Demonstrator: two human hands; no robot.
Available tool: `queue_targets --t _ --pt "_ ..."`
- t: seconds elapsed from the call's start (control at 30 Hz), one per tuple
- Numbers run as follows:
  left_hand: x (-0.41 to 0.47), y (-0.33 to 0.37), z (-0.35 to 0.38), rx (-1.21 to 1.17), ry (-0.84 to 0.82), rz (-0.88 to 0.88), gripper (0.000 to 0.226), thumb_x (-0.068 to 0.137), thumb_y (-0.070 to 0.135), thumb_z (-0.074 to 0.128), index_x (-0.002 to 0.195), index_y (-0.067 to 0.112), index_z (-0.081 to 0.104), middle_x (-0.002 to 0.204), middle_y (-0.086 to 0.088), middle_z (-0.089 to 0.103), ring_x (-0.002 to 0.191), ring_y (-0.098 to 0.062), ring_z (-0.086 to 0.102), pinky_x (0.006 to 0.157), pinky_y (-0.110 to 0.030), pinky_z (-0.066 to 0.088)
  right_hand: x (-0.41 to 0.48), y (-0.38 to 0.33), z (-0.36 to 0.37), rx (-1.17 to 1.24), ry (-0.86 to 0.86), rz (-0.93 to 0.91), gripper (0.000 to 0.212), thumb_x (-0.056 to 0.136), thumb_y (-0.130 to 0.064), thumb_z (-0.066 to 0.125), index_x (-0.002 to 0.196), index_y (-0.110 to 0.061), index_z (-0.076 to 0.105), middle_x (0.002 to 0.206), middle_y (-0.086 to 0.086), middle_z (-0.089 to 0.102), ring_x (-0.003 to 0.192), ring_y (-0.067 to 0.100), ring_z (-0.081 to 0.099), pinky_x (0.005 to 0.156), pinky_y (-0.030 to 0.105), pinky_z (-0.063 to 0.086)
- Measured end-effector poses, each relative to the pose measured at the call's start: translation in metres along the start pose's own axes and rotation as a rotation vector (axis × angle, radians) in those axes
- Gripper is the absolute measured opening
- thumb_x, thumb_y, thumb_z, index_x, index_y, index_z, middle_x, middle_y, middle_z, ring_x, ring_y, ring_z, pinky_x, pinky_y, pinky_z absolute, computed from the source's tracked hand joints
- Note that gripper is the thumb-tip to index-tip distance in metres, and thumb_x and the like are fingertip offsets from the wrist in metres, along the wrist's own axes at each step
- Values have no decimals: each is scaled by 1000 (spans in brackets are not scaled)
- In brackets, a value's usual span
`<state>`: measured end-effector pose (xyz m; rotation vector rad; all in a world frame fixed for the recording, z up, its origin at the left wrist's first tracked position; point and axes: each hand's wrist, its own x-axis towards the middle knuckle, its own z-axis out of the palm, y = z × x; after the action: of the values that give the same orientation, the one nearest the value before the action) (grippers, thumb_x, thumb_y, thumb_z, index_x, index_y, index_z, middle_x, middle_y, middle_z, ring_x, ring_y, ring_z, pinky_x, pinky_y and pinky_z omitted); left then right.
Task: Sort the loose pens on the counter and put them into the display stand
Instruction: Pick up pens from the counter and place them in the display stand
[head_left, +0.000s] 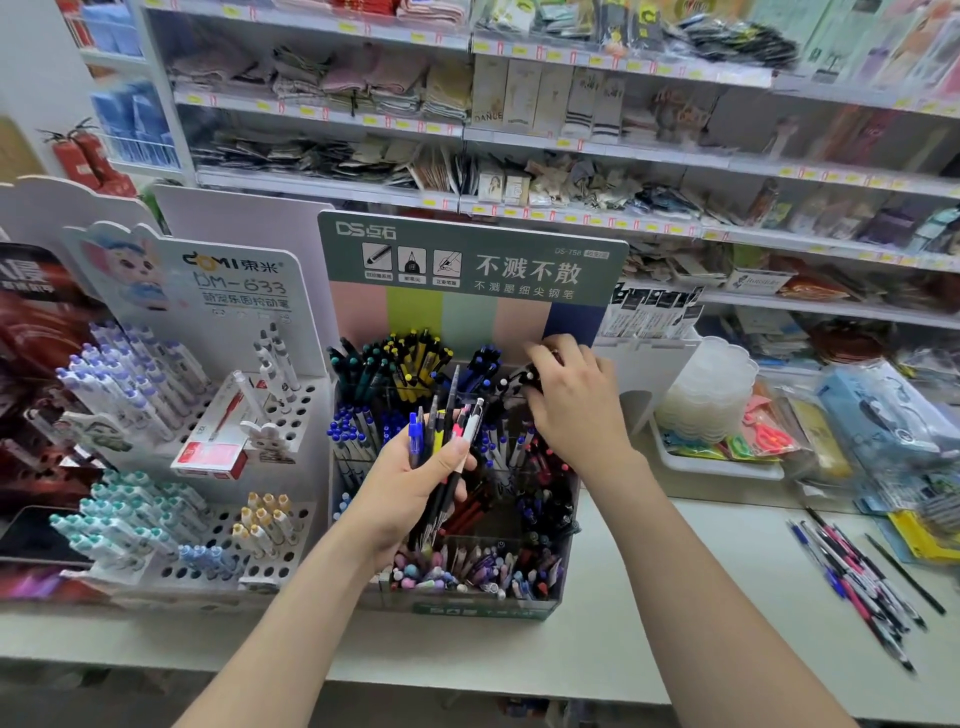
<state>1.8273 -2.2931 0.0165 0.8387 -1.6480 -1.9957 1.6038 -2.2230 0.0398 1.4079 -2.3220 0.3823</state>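
A bundle of pens (441, 436) is gripped upright in the left hand (410, 488), in front of the stand (467, 249). The right hand (576, 405) is placed over the far right compartment, fingers curled down among black pens (524, 376); whether one is gripped cannot be told. Loose pens (857, 577) are spread on the counter (649, 597), near right.
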Motion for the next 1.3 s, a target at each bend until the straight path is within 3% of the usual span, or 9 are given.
queue_targets --t 0.2,0.43,0.63,0.73,0.83,0.93,1.03,1.13,1.3 --pt "-1 4 0 -71 15 -10 39 104 31 65 118 -5 63 76 2 71 70 -19 63 59 -30 52 24 -3 -11 409 -230 -191 58 86 5 70 139 -17 63 124 6 68 116 29 63 101 44 52" --pt "-4 5 0 -86 10 -14 37 105 30 64 121 -3 65 76 0 72 66 -16 62 58 -29 52 11 -11 -4 284 -19 -85 34 92 -19 60 123 -22 76 109 -3 78 104 29 66 89 48 47" --pt "-5 5 -2 -115 -25 -11 41 104 31 65 119 -7 62 77 1 71 67 -18 60 57 -30 50 -11 -36 -19 429 216 9 27 99 -13 58 120 -15 76 105 -1 75 97 22 63 85 39 49" --pt "-7 9 -4 -138 -154 -13 33 103 28 66 108 -5 62 82 -5 68 63 -19 54 54 -28 46 -21 -60 -42 750 -8 183 19 102 -25 63 104 -21 81 87 -10 77 78 5 65 78 28 52" --pt "-10 11 -7 -109 -271 -25 24 102 22 68 107 0 60 95 -14 67 62 -20 53 51 -28 44 -31 -68 -43 998 -295 378 23 100 -40 67 92 -24 82 82 -8 77 83 9 72 82 31 58" --pt "-14 11 -10 -78 -308 -40 28 101 22 70 112 0 58 96 -15 68 63 -21 53 50 -30 45 -36 -70 -44 1284 -248 507 19 102 -30 70 96 -18 83 92 5 79 91 13 74 80 23 58" --pt "-19 12 -14 -10 -335 -34 20 103 22 68 106 4 58 84 -7 67 61 -20 52 49 -30 43 -40 -69 -50 1369 -282 457 17 103 -22 69 102 -9 80 99 13 78 88 7 70 75 16 55" --pt "-24 14 -18 19 -395 -50 13 105 19 65 102 10 56 77 0 63 59 -18 50 48 -28 41 -43 -66 -53 1383 -487 328 14 100 -23 74 105 -12 81 100 8 81 95 14 75 88 27 59" --pt "-28 16 -21 52 -408 -94 14 105 17 66 106 9 54 78 -1 64 59 -19 50 48 -26 41 -46 -65 -51 1396 -512 384 12 95 -20 79 104 -12 83 97 9 82 96 24 78 91 36 61"
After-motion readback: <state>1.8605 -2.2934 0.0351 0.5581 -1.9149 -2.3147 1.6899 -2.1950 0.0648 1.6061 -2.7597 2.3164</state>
